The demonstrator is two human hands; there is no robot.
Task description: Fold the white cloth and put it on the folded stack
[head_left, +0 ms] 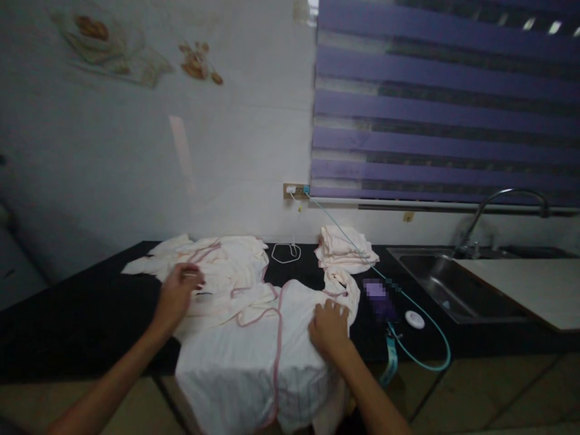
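A white baby garment (235,353) with pink trim is spread out in front of me, its lower part hanging over the counter's front edge. Over its left side is my left hand (179,293), open, with the fingers a little bent and a gap between them and the thumb. My right hand (330,329) is on the garment's right side, fingers curled down onto the fabric and closed on it. A sleeve (350,290) lies bunched just beyond that hand. Behind the left hand, more loose white garments (240,251) lie in a rumpled heap.
A folded stack of white cloth (342,248) sits at the back of the black counter (113,302). To the right are a blurred-out phone (380,299) with a teal cable (444,338), a round white disc (414,319), a sink (444,290) and a white board (534,284).
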